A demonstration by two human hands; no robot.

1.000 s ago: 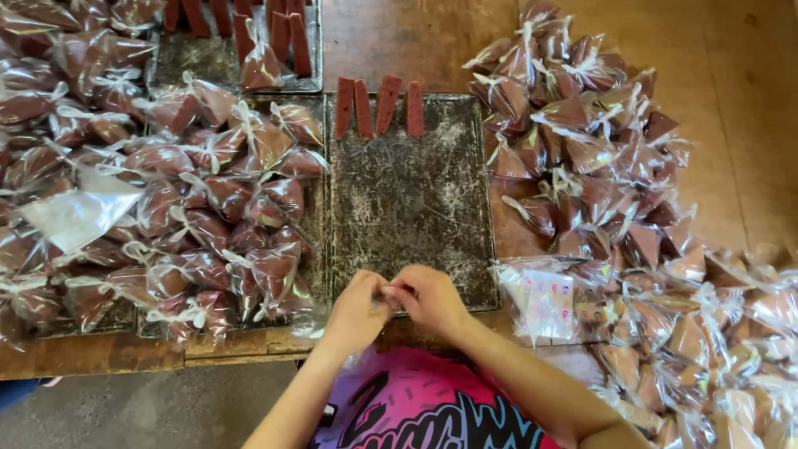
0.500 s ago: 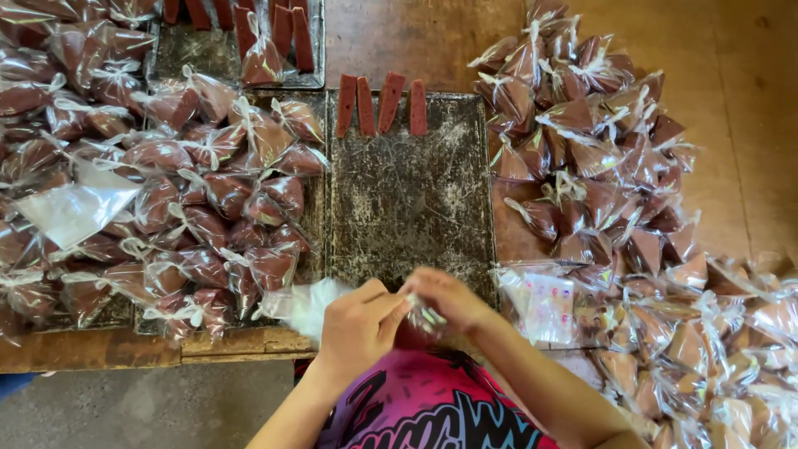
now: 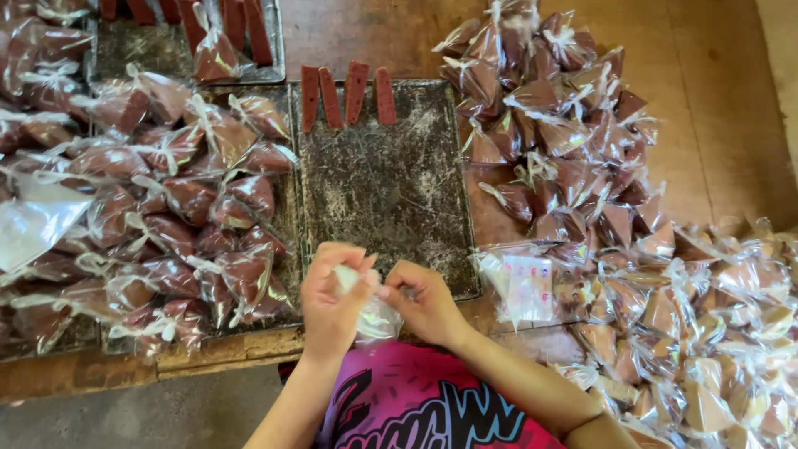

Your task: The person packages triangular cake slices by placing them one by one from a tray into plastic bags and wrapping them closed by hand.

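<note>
both hands point(image 3: 378, 299) pinch a small clear bag point(image 3: 371, 309) open.

Wooden table point(image 3: 374, 33) is pretty packed: dark metal tray point(image 3: 386, 179) in the middle with four red slices point(image 3: 347, 93) at its 12 o'clock edge, bagged pieces point(image 3: 166, 199) heaped at 9 o'clock, and more bags point(image 3: 565, 125) running from 1 down to 4 o'clock.
</note>
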